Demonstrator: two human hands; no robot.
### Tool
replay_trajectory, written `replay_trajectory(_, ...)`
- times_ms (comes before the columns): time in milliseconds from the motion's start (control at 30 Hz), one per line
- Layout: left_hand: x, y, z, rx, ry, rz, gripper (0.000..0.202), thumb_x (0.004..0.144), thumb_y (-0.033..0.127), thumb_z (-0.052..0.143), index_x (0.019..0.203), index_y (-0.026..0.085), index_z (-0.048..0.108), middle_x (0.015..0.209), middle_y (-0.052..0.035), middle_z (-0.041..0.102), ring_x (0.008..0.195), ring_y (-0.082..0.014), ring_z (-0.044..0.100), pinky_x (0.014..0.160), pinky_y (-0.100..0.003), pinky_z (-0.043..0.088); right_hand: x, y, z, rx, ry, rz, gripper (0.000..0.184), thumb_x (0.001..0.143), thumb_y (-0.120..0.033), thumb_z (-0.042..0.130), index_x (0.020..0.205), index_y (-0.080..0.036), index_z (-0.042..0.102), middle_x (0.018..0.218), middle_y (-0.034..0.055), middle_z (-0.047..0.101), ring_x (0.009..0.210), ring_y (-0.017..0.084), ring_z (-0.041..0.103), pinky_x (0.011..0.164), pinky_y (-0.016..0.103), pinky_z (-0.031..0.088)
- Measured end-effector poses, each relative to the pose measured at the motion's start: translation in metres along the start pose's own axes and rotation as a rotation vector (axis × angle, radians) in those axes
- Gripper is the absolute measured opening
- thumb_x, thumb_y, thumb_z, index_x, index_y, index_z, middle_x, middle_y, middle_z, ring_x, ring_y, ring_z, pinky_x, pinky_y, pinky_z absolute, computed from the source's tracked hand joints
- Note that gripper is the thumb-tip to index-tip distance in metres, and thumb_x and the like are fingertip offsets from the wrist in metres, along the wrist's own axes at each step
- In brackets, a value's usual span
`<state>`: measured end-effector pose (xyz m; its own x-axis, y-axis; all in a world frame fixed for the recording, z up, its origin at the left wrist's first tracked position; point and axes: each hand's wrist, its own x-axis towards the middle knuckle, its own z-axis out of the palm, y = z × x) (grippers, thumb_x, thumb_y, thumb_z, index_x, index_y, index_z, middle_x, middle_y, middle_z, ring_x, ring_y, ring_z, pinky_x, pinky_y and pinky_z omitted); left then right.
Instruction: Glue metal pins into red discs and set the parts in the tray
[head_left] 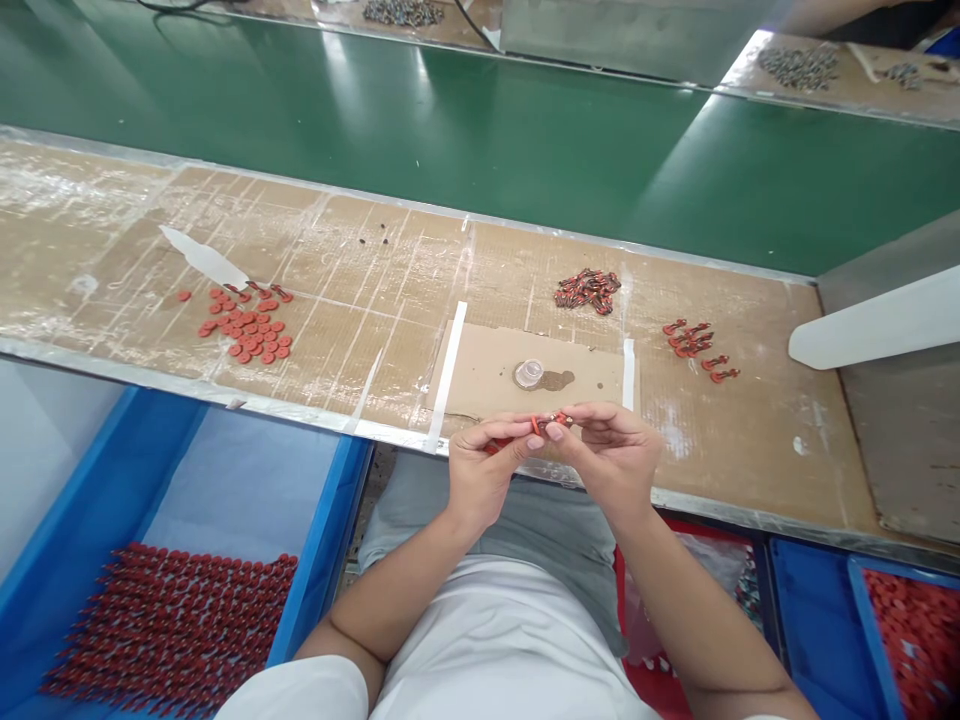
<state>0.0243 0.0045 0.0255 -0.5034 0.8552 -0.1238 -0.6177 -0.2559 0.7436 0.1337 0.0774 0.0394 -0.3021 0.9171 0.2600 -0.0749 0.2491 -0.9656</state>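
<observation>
Over the table's front edge, my left hand (484, 468) and my right hand (616, 458) meet fingertip to fingertip. Between my left thumb and fingers is a small red disc (535, 425), seen edge-on, and more red shows inside that hand. A small red-and-dark part with a shiny end (561, 419) is pinched in my right fingers, touching or very near the disc. Just beyond my hands, a small round pot (529, 374) stands on a taped cardboard sheet (487, 350) beside a dark wet-looking stain.
Loose red discs (259, 335) lie to the left, below a white strip (202, 258). A pile of red-and-dark parts (589, 290) and several disc-and-part assemblies (690, 338) lie right. Blue bins (341, 520) flank me. A green belt (450, 130) runs behind; a metal wall (892, 430) bounds the right.
</observation>
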Motion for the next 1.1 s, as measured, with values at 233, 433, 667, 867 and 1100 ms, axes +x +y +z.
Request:
replay_trajectory(233, -0.001, 0.002, 0.000, 0.008, -0.009, -0.003, 0.016, 0.065, 0.018, 0.088, 0.075, 0.026, 0.079, 0.094, -0.0016, 0.079, 0.094, -0.0200, 0.074, 0.092, -0.037, 0.059, -0.001, 0.000, 0.000, 0.100, -0.026, 0.131, 0.024, 0.071, -0.025, 0.085, 0.092, -0.022, 0.074, 0.080, 0.0030, 0.078, 0.068, 0.015, 0.074, 0.061, 0.023, 0.063)
replay_trajectory(433, -0.003, 0.004, 0.000, -0.043, -0.053, -0.052, 0.012, 0.073, 0.020, 0.083, 0.083, 0.026, 0.079, 0.094, -0.0021, 0.079, 0.089, -0.0165, 0.075, 0.072, -0.022, 0.062, 0.000, -0.004, -0.005, 0.189, -0.113, 0.170, 0.026, 0.072, -0.026, 0.085, 0.095, -0.023, 0.072, 0.077, 0.0017, 0.077, 0.068, 0.018, 0.075, 0.065, 0.029, 0.065)
replay_trajectory(667, -0.003, 0.002, -0.004, -0.064, -0.118, -0.082, 0.014, 0.068, 0.019, 0.087, 0.078, 0.025, 0.079, 0.085, -0.0016, 0.079, 0.080, -0.0160, 0.075, 0.066, -0.021, 0.062, 0.006, -0.009, -0.013, 0.165, -0.228, 0.104, 0.036, 0.066, -0.019, 0.087, 0.099, -0.021, 0.073, 0.068, 0.0011, 0.073, 0.061, 0.016, 0.071, 0.059, 0.026, 0.060)
replay_trajectory(867, -0.004, 0.001, -0.008, -0.038, -0.183, -0.004, 0.015, 0.070, 0.017, 0.086, 0.080, 0.027, 0.080, 0.087, -0.0017, 0.078, 0.082, -0.0155, 0.075, 0.075, -0.026, 0.063, 0.010, -0.012, -0.017, 0.152, -0.340, 0.092, 0.037, 0.065, -0.016, 0.086, 0.100, -0.020, 0.074, 0.062, -0.0006, 0.070, 0.053, 0.014, 0.067, 0.054, 0.024, 0.058)
replay_trajectory(1100, -0.007, 0.000, -0.009, 0.014, -0.191, 0.027, 0.014, 0.070, 0.019, 0.085, 0.080, 0.028, 0.080, 0.087, -0.0029, 0.078, 0.079, -0.0165, 0.074, 0.070, -0.027, 0.063, 0.009, -0.010, -0.020, 0.233, -0.409, 0.076, 0.044, 0.066, -0.007, 0.082, 0.106, -0.023, 0.074, 0.064, -0.0022, 0.071, 0.057, 0.012, 0.068, 0.057, 0.022, 0.058)
